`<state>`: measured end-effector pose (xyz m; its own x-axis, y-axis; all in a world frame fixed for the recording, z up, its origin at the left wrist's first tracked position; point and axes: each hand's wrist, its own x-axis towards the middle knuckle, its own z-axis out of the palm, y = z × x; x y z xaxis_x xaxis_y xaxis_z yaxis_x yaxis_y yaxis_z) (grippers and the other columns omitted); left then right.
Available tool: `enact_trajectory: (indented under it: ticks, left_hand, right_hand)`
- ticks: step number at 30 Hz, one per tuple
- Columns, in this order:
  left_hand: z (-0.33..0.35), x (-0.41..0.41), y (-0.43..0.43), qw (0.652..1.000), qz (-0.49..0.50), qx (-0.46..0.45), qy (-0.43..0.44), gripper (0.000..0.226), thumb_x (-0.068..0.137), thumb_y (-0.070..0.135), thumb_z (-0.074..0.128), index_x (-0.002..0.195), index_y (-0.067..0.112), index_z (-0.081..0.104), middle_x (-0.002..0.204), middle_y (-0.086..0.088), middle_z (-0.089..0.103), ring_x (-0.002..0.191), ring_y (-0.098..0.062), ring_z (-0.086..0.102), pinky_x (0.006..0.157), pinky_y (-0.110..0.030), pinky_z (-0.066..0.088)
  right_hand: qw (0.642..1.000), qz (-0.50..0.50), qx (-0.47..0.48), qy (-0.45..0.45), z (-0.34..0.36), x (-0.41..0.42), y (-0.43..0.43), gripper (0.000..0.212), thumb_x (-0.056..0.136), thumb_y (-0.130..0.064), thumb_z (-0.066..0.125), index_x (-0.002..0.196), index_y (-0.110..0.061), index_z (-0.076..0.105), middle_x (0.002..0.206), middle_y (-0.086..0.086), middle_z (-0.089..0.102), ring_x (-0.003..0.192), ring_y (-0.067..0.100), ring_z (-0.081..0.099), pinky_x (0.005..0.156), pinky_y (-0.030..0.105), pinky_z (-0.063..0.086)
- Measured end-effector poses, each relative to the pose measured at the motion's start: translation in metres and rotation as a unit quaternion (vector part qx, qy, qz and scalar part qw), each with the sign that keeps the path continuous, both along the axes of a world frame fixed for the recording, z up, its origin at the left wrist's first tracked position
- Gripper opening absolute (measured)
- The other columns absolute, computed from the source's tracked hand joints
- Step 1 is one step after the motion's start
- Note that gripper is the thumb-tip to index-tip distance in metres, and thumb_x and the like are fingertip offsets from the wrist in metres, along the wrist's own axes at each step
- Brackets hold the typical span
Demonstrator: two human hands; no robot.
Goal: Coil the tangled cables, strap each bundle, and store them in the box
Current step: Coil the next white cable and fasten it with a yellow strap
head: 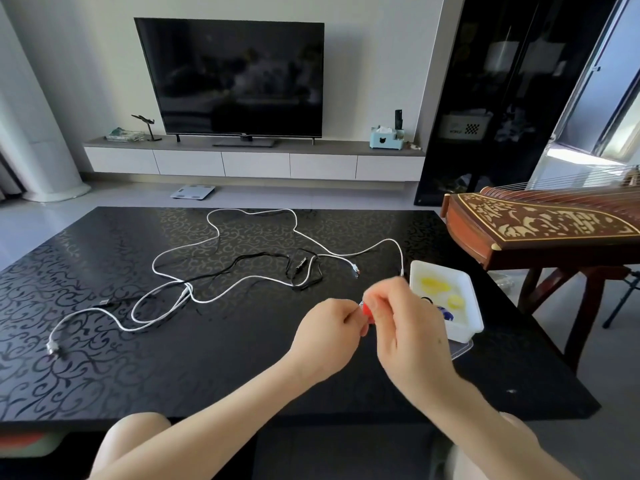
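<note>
From my head camera: my left hand (332, 323) and right hand (398, 313) pinch a red strap (366, 311) beside the white box (464, 327), readying it, I judge; the tangled cables (194, 289) lie uncoiled on the table (242, 375).

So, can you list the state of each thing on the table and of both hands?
white cable: uncoiled, spread loose
black cable: uncoiled, tangled with the white one
box: open, yellow and blue items inside
red strap: pinched between both hands
left hand: closed on the strap
right hand: closed on the strap
</note>
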<state>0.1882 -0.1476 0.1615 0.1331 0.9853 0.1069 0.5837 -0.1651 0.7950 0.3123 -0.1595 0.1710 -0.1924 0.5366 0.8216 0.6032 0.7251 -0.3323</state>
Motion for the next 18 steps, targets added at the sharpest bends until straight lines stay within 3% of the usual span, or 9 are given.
enact_trajectory:
  ticks: [2, 5, 7, 10, 12, 15, 18]
  left_hand:
    - [0.002, -0.001, 0.006, 0.989, 0.001, -0.084, -0.123, 0.047, 0.095, 0.018, 0.047, 0.048, 0.021, 0.044, 0.041, 0.011, 0.034, 0.041, -0.006, 0.027, 0.041, -0.017, 0.023]
    - [0.000, -0.001, 0.010, 0.929, -0.016, -0.214, -0.302, 0.047, 0.096, 0.011, 0.049, 0.049, 0.017, 0.045, 0.045, 0.007, 0.030, 0.042, -0.008, 0.022, 0.040, -0.018, 0.020]
    - [-0.003, 0.002, 0.009, 0.891, -0.017, -0.271, -0.364, 0.041, 0.095, 0.008, 0.046, 0.056, 0.015, 0.042, 0.045, 0.007, 0.027, 0.039, -0.006, 0.019, 0.037, -0.018, 0.019]
    - [-0.005, 0.001, 0.010, 0.860, -0.022, -0.302, -0.411, 0.036, 0.097, 0.015, 0.042, 0.062, 0.016, 0.041, 0.047, 0.008, 0.025, 0.041, -0.006, 0.017, 0.040, -0.018, 0.017]
    - [-0.005, -0.003, 0.011, 0.871, -0.045, -0.286, -0.396, 0.036, 0.097, 0.026, 0.046, 0.062, 0.018, 0.042, 0.048, 0.008, 0.025, 0.044, -0.006, 0.017, 0.043, -0.019, 0.016]
    - [-0.007, -0.006, 0.011, 0.917, -0.057, -0.219, -0.328, 0.034, 0.095, 0.023, 0.054, 0.063, 0.013, 0.055, 0.050, 0.007, 0.030, 0.045, -0.006, 0.021, 0.043, -0.018, 0.018]
    - [-0.009, -0.009, 0.013, 0.933, -0.044, -0.168, -0.317, 0.030, 0.097, 0.019, 0.050, 0.074, 0.002, 0.059, 0.050, 0.006, 0.032, 0.046, -0.007, 0.023, 0.042, -0.017, 0.021]
  right_hand:
    - [1.000, 0.024, 0.003, 0.002, -0.019, 0.004, -0.002, 0.022, 0.098, -0.026, 0.040, 0.090, -0.011, 0.054, 0.079, 0.005, 0.069, 0.072, 0.020, 0.068, 0.058, 0.036, 0.055]
    - [0.997, 0.068, 0.023, -0.018, -0.041, 0.014, -0.001, 0.020, 0.100, -0.019, 0.037, 0.093, -0.009, 0.053, 0.101, 0.013, 0.070, 0.108, 0.017, 0.062, 0.093, 0.034, 0.051]
    - [0.993, 0.090, 0.053, -0.062, -0.049, 0.020, 0.003, 0.008, 0.095, -0.009, 0.042, 0.091, -0.009, 0.049, 0.098, 0.017, 0.070, 0.119, 0.013, 0.053, 0.107, 0.029, 0.039]
    - [0.981, 0.113, 0.077, -0.135, -0.060, 0.032, 0.010, 0.009, 0.089, 0.000, 0.049, 0.089, -0.009, 0.047, 0.095, 0.020, 0.068, 0.130, 0.016, 0.045, 0.112, 0.033, 0.032]
    - [0.975, 0.117, 0.080, -0.174, -0.065, 0.039, 0.011, 0.015, 0.087, 0.003, 0.051, 0.089, -0.010, 0.046, 0.101, 0.018, 0.068, 0.132, 0.019, 0.043, 0.112, 0.037, 0.032]
    - [0.964, 0.101, 0.108, -0.222, -0.069, 0.043, 0.013, 0.014, 0.087, 0.004, 0.053, 0.090, -0.009, 0.048, 0.107, 0.015, 0.068, 0.127, 0.024, 0.050, 0.109, 0.042, 0.036]
    - [0.972, 0.076, 0.106, -0.196, -0.071, 0.048, 0.005, 0.004, 0.090, -0.008, 0.055, 0.086, -0.010, 0.057, 0.110, 0.007, 0.070, 0.121, 0.019, 0.056, 0.106, 0.039, 0.040]
